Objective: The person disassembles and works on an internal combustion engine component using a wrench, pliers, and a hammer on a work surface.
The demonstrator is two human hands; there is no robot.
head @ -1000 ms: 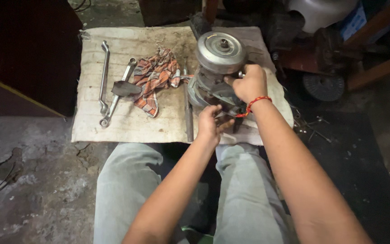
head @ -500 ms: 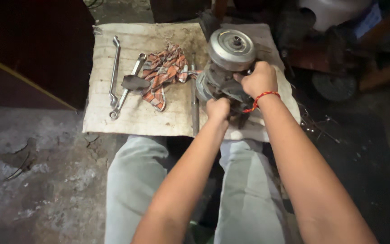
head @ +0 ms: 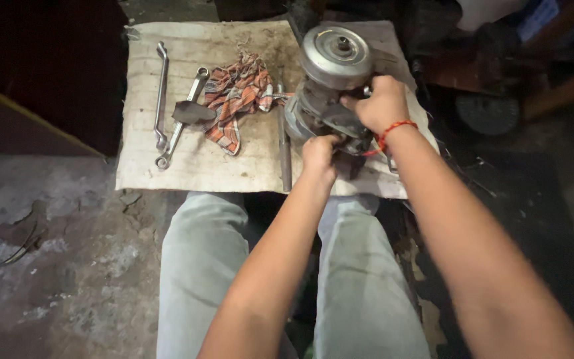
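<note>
On the sack mat point(head: 200, 166), both hands clamp the motor point(head: 330, 86): left hand point(head: 318, 153) low, right hand point(head: 380, 103) up top, grips closed tight.

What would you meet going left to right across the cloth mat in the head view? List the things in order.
Long double-ended spanner → second spanner → checked rag → thin metal rod → left hand → metal motor part → right hand.
</note>
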